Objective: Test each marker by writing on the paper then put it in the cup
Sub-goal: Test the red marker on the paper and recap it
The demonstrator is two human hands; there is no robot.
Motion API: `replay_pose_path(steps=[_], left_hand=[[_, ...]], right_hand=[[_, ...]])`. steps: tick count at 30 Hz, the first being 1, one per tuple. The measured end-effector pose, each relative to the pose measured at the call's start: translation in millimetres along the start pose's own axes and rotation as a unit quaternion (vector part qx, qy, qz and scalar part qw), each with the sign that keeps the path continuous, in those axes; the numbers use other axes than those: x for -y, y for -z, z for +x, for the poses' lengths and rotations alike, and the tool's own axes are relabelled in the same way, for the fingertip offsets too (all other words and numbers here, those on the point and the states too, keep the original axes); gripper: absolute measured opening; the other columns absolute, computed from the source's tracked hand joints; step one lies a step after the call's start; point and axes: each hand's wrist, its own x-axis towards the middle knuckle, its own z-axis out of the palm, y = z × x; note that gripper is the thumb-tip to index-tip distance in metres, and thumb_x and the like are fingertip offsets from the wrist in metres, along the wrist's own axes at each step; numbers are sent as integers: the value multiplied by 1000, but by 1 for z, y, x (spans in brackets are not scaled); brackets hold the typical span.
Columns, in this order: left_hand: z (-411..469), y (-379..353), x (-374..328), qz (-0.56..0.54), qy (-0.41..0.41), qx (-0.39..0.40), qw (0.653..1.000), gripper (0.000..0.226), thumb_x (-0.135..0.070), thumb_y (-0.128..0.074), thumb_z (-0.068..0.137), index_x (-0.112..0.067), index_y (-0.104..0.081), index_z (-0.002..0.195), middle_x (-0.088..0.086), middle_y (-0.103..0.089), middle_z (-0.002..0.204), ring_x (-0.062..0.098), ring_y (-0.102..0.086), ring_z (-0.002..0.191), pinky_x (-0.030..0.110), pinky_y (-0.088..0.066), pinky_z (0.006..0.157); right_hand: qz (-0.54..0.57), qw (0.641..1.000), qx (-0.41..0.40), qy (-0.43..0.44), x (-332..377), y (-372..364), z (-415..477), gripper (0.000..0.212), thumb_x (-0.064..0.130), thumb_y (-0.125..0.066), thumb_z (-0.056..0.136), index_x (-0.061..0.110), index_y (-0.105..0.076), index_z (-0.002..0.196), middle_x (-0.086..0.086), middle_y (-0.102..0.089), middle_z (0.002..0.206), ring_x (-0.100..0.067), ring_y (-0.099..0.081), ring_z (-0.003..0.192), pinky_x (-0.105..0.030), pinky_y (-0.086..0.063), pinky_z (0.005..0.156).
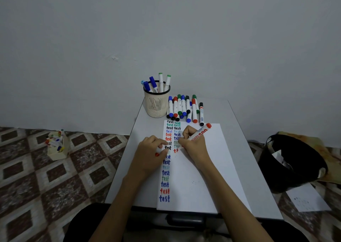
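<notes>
A white paper (195,177) lies on the small grey table (245,149), carrying two columns of the word "test" in several colours. My right hand (191,144) grips a red whiteboard marker (201,132), its tip down on the paper beside a half-written red word. My left hand (150,150) rests on the paper's left edge, closed on the marker's red cap (157,154). A beige mesh cup (156,102) at the table's far end holds several blue and green markers. A pile of capped markers (184,108) lies right of the cup.
A beige box of markers (56,145) stands on the patterned floor to the left. A black bin (293,160) and a loose sheet (308,198) sit on the floor to the right. A plain wall rises behind the table.
</notes>
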Motion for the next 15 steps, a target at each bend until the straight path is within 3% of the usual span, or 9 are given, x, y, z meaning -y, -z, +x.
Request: replay_pose_path(steps=[3,7,11,15], left_hand=[[0,1,0,-2,2,1,1000,43,-46,-48,79,-13,-70,96,5,-65,84,16,-57,74,30,-51,66],[-1,2,-2,-4,5,0,1000,41,-45,-51,80,-12,-70,96,6,-66,85,16,-58,74,30,-51,66],[-1,2,-2,-7,8,0,1000,43,-45,-51,80,-11,-70,97,6,-66,86,13,-56,74,25,-48,67],[-1,2,-3,-4,15,2,1000,35,-39,-55,80,-13,-70,97,5,-65,85,14,-56,75,26,-48,68]], right_hand=[[-15,1000,7,3,1,1,0,39,-16,-61,77,12,-37,63,1,-45,59,1,-47,50,-13,-43,52],[4,1000,1,6,2,1,-1,40,-19,-57,79,10,-37,62,10,-49,52,4,-53,49,-10,-42,49],[3,1000,-25,5,-1,2,1,40,-16,-59,78,13,-37,62,-4,-46,61,-15,-53,61,-21,-47,56],[3,1000,-7,4,1,0,-1,41,-18,-58,79,12,-37,61,1,-45,58,2,-54,52,-13,-46,54]])
